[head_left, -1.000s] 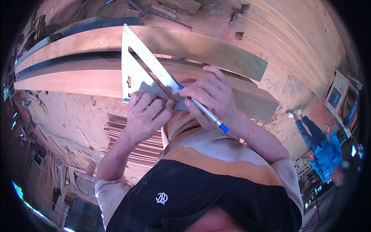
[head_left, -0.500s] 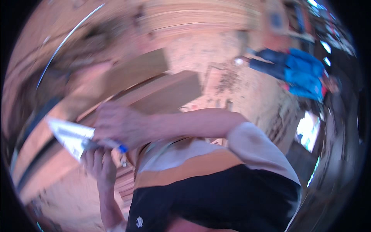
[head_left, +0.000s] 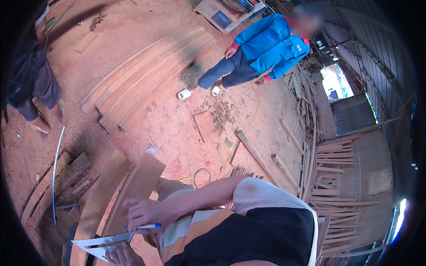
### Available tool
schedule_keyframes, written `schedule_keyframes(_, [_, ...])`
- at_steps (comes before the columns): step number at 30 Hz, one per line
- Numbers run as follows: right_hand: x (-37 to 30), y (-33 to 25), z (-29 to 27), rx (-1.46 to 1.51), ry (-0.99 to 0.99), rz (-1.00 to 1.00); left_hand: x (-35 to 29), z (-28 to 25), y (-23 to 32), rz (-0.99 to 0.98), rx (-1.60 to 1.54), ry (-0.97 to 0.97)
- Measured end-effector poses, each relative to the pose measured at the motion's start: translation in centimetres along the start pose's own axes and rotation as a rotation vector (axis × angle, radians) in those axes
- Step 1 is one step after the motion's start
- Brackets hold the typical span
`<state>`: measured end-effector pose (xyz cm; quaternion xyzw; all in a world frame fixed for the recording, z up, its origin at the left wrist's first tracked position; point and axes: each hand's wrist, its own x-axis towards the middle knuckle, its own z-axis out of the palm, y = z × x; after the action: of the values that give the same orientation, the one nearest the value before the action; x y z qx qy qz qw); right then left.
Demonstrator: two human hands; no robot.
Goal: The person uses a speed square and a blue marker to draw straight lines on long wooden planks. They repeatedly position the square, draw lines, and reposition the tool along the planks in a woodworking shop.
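My left hand [head_left: 124, 256] is at the lower edge, its fingers closed on the near edge of a flat triangular metal set square [head_left: 101, 244] with a slotted middle. The square rests over the thick wooden boards [head_left: 133, 201] that run up from the bottom left. Above it, close to the square's upper corner, is my right hand [head_left: 148, 213]. A pen [head_left: 150, 226] with a blue end is held in this hand, and some of its fingers are spread toward the boards.
A person in a blue jacket [head_left: 270, 44] stands across the floor; another in dark trousers [head_left: 35, 84] is at the far left. Long planks [head_left: 151, 71] lie stacked on the ground. Beams [head_left: 255, 155] and slatted wood [head_left: 335, 190] are on the right, a thin pale strip [head_left: 55, 177] left.
The view has swung and sharpened, so my hands and the boards appear lower. My right hand has drawn back slightly from the square, keeping the pen; my left still holds the square.
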<state>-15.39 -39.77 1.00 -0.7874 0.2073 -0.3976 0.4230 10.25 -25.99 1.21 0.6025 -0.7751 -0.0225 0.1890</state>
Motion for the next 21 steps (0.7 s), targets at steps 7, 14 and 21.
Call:
schedule_keyframes(7, [-5.9, -0.5, -8.3, -0.091, 0.01, 0.088, 2.9, 1.2, 2.9, 0.095, 0.037, 0.008])
schedule_keyframes(14, [-8.8, 0.3, -11.3, -0.385, -0.081, 0.118, 5.9, 4.2, 8.0, -0.005, -0.115, 0.01])
schedule_keyframes(21, [-7.7, 1.1, -11.8, -0.46, -0.19, 0.16, 10.1, 5.5, 9.8, 0.026, -0.178, 0.051])
